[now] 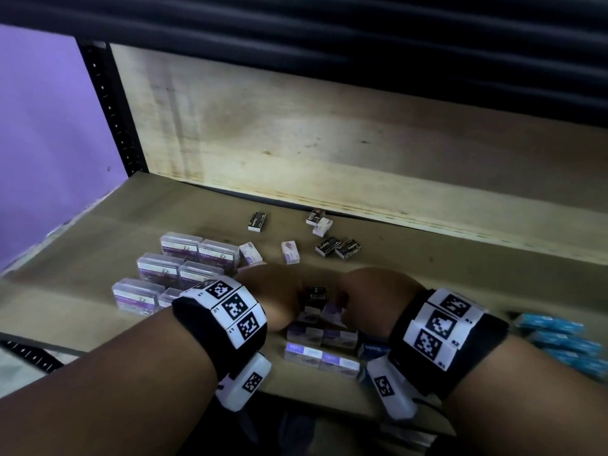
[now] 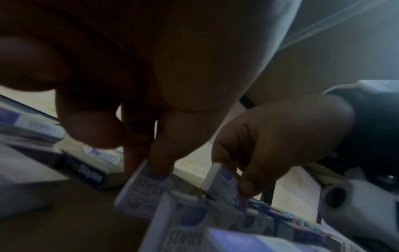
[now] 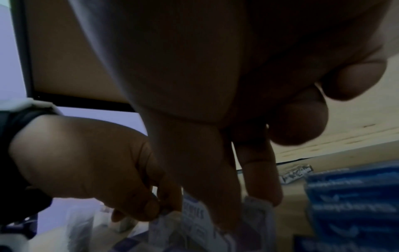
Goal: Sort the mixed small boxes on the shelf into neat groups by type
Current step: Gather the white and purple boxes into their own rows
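From the head view, both hands meet low over the shelf (image 1: 98,258) above a block of purple-and-white staple boxes (image 1: 320,339) laid in rows; the left hand (image 1: 279,297) and right hand (image 1: 371,291) flank a small black box (image 1: 315,296) that stands on top of that block, though which fingers touch it is hidden; clear paper-clip cases (image 1: 171,268) sit grouped to the left, blue boxes (image 1: 559,340) lie stacked at the right edge, and loose black and white boxes (image 1: 339,248) lie scattered near the wooden back panel (image 1: 329,143); from the left wrist view, the left grip pinches a purple-and-white box (image 2: 142,185) by its top edge, tilted, with fingertips (image 2: 159,163) pressing it, while the right hand (image 2: 270,136) pinches a second such box (image 2: 220,184) just beside it; from the right wrist view, dark and blurred, the right fingers (image 3: 215,196) reach down onto the white boxes (image 3: 194,221), the left hand (image 3: 97,170) pinching alongside, with the blue stack (image 3: 349,204) on the right.
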Tool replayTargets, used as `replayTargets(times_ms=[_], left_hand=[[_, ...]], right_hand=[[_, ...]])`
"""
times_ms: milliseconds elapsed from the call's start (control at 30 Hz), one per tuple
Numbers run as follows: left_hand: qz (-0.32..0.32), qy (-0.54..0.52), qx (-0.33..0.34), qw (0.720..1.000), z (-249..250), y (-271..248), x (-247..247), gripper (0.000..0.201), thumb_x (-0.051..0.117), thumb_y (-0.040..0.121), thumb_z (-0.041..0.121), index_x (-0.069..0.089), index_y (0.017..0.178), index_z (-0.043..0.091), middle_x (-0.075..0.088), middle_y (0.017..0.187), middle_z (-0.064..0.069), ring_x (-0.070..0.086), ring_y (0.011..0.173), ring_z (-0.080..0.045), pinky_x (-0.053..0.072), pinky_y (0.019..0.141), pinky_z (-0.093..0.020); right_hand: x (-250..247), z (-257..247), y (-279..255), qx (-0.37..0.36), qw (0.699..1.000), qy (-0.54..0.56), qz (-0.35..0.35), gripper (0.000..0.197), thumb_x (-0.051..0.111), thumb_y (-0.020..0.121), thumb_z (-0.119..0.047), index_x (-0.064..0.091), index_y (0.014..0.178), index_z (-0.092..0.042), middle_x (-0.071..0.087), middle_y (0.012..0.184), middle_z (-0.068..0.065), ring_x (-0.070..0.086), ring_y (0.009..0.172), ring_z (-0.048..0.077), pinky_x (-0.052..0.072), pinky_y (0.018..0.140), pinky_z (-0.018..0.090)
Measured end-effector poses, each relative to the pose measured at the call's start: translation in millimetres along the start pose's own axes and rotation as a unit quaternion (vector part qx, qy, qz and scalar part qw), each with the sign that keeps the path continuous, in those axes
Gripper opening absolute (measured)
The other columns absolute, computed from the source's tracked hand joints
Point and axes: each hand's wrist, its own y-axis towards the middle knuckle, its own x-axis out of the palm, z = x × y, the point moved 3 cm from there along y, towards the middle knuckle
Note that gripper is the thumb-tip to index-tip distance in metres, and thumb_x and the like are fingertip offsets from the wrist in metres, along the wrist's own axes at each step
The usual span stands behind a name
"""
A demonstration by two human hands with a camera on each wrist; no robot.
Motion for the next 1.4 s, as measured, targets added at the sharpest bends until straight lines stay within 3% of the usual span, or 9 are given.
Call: replayTargets(times_ms=[233, 433, 500, 600, 767, 867, 1100, 1300, 1400], left_hand=[[0.013, 0.036, 0.049, 0.998, -9, 8, 16, 0.036, 0.038, 0.105, 0.016, 0.056, 0.136, 0.019, 0.061, 0.130, -0.003, 0.058, 0.115, -0.015, 0.031, 0.077, -0.016], [0.077, -0.041, 0.042, 0.995, -13, 4, 13, 0.027, 0.054, 0.094, 0.022, 0.064, 0.117, 0.030, 0.069, 0.115, 0.004, 0.048, 0.070, 0.003, 0.019, 0.049, -0.010], [0.052, -0.031, 0.030, 0.998, -15, 8, 20, 0.026, 0.051, 0.097, 0.021, 0.064, 0.118, 0.028, 0.068, 0.115, 0.001, 0.049, 0.069, 0.004, 0.025, 0.055, -0.013], [0.040, -0.051, 0.012, 0.998, -14, 5, 17, 0.029, 0.048, 0.098, 0.021, 0.063, 0.121, 0.027, 0.067, 0.119, 0.001, 0.063, 0.095, -0.011, 0.035, 0.071, -0.022], [0.079, -0.096, -0.010, 0.992, -14, -18, 0, 0.026, 0.052, 0.095, 0.029, 0.063, 0.117, 0.036, 0.069, 0.110, 0.006, 0.055, 0.077, -0.003, 0.036, 0.063, -0.014], [0.073, -0.070, -0.078, 0.992, -23, -31, -6, 0.025, 0.055, 0.089, 0.033, 0.068, 0.111, 0.032, 0.070, 0.105, 0.003, 0.067, 0.093, -0.018, 0.046, 0.065, -0.025], [0.133, -0.120, -0.153, 0.972, -50, -67, -19, 0.023, 0.064, 0.078, 0.042, 0.064, 0.101, 0.040, 0.061, 0.106, 0.012, 0.063, 0.101, -0.015, 0.047, 0.079, -0.027], [0.210, -0.143, -0.184, 0.949, -52, -87, -13, 0.046, 0.063, 0.080, 0.039, 0.062, 0.126, 0.043, 0.062, 0.126, 0.014, 0.059, 0.114, -0.011, 0.048, 0.089, -0.024], [0.230, -0.148, -0.176, 0.946, -52, -91, -11, 0.044, 0.066, 0.078, 0.038, 0.065, 0.122, 0.040, 0.065, 0.122, 0.011, 0.061, 0.111, -0.012, 0.051, 0.086, -0.027]], right_hand=[[5, -3, 4, 0.010, 0.998, -0.039, -0.038, 0.020, 0.060, 0.084, -0.027, 0.072, 0.099, -0.025, 0.068, 0.094, 0.000, 0.065, 0.079, 0.022, 0.058, 0.069, 0.035], [12, -10, 14, 0.021, 0.995, -0.081, -0.044, 0.014, 0.059, 0.087, -0.021, 0.071, 0.095, -0.018, 0.068, 0.092, 0.002, 0.066, 0.080, 0.023, 0.054, 0.067, 0.031], [11, -12, 16, 0.021, 0.995, -0.091, -0.044, 0.014, 0.059, 0.088, -0.021, 0.071, 0.096, -0.018, 0.067, 0.093, 0.002, 0.066, 0.082, 0.024, 0.054, 0.070, 0.032], [9, -13, 16, 0.009, 0.994, -0.095, -0.049, 0.015, 0.061, 0.087, -0.022, 0.072, 0.096, -0.018, 0.068, 0.094, 0.002, 0.066, 0.083, 0.023, 0.056, 0.072, 0.033], [-7, -12, 11, -0.003, 0.997, -0.072, -0.036, 0.017, 0.058, 0.088, -0.021, 0.073, 0.089, -0.014, 0.069, 0.091, 0.005, 0.065, 0.081, 0.024, 0.053, 0.067, 0.033], [-21, -12, 11, -0.001, 0.998, -0.065, -0.013, 0.023, 0.061, 0.088, -0.021, 0.073, 0.107, -0.016, 0.070, 0.107, 0.007, 0.066, 0.092, 0.025, 0.053, 0.074, 0.031], [-29, -17, 45, -0.035, 0.987, -0.150, -0.037, 0.043, 0.062, 0.088, -0.021, 0.060, 0.130, -0.010, 0.059, 0.130, 0.017, 0.060, 0.114, 0.032, 0.053, 0.089, 0.047], [-7, -19, 85, -0.060, 0.973, -0.195, -0.106, 0.045, 0.064, 0.092, -0.039, 0.068, 0.123, -0.007, 0.066, 0.124, 0.015, 0.064, 0.108, 0.031, 0.054, 0.079, 0.034], [2, -19, 92, -0.077, 0.958, -0.249, -0.123, 0.038, 0.069, 0.083, -0.050, 0.076, 0.100, -0.017, 0.071, 0.099, 0.004, 0.068, 0.085, 0.023, 0.049, 0.061, 0.030]])
